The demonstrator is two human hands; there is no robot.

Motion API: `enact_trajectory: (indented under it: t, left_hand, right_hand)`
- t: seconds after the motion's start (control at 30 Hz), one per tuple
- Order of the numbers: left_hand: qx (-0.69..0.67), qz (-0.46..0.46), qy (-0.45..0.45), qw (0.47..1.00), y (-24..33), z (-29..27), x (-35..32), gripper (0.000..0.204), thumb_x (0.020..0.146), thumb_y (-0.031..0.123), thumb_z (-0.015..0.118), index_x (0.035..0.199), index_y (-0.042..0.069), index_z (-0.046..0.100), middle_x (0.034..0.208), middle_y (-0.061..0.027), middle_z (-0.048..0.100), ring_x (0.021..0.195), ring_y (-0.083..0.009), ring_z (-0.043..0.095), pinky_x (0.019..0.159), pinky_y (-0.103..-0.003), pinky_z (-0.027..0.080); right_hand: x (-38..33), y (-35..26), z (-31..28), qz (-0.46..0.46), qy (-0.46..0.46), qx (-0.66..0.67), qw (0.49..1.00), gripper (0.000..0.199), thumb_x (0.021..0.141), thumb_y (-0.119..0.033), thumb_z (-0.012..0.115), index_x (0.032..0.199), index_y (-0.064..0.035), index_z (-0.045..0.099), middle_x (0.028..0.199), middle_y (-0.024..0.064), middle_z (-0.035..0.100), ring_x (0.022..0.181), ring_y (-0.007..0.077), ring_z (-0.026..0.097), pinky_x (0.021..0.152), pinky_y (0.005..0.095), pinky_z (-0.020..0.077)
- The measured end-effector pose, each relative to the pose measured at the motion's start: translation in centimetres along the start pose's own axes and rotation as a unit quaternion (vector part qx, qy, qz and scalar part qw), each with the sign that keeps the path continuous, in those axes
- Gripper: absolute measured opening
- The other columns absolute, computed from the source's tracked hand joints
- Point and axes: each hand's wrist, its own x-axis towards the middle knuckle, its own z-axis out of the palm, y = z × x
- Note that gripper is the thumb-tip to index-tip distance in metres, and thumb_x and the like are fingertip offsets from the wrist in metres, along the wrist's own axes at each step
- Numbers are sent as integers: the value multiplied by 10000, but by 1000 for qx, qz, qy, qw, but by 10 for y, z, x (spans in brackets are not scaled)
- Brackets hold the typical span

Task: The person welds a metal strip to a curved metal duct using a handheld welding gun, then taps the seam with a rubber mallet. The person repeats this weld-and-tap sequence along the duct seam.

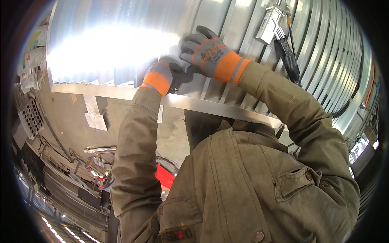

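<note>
Both my hands wear grey gloves with orange cuffs and reach up to a shiny ribbed metal panel (121,44). My left hand (169,76) is curled into a fist against the panel's lower part, just above its flat bottom rail (202,106). Whether it grips anything is hidden by the glove. My right hand (206,50) lies just above and right of it, fingers spread and pressed flat on the ribs. The olive jacket sleeves and chest (243,182) fill the lower middle of the view.
A silver block-shaped tool with a black handle and cable (283,38) hangs against the panel at the upper right. Below left are a concrete floor (73,121), a perforated metal piece (31,117), a loose metal offcut (94,115), racks of dark parts and something red (165,178).
</note>
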Motion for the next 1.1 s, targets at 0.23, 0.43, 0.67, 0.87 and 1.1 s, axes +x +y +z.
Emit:
enact_trajectory:
  t: [0.23, 0.43, 0.67, 0.87, 1.1]
  left_hand:
    - [-63, -4, 27, 998, -2, 3, -8, 535, 903, 559, 859, 988, 33, 803, 881, -85, 769, 693, -206, 723, 630, -390, 570]
    - [-43, -36, -19, 998, -5, 2, 7, 472, 939, 515, 841, 972, 45, 807, 842, -82, 767, 683, -216, 710, 641, -406, 570]
    - [118, 82, 161, 976, -2, -4, 22, 318, 940, 381, 831, 975, 72, 766, 828, -79, 737, 739, -261, 693, 744, -457, 562]
    - [-98, 206, 354, 907, -8, 24, 5, 312, 954, 322, 837, 843, 69, 691, 730, -75, 690, 650, -234, 646, 646, -443, 520]
    - [-209, 178, 436, 857, -56, 55, 32, 414, 970, 253, 844, 689, 65, 603, 615, -71, 634, 547, -203, 592, 532, -427, 472]
  right_hand:
    - [21, 18, -13, -29, -51, 42, 997, 253, 967, -369, 770, 1135, -182, 802, 1240, 21, 730, 1334, 255, 648, 1193, 507, 476]
    - [28, 24, -13, -61, -52, 18, 997, 245, 947, -392, 786, 1073, -184, 819, 1191, 39, 743, 1263, 254, 684, 1105, 478, 533]
    - [56, 17, 28, -50, -14, -78, 996, 348, 765, -526, 855, 870, -195, 833, 879, 43, 818, 848, 282, 750, 872, 442, 557]
    - [-38, -89, -86, -79, 371, 464, 801, 286, 929, -369, 799, 841, -96, 797, 862, 110, 757, 855, 371, 725, 790, 477, 585]
    - [-263, -211, -208, -280, 500, 575, 584, 404, 1105, -256, 721, 777, -21, 752, 673, 132, 612, 571, 286, 539, 541, 425, 412]
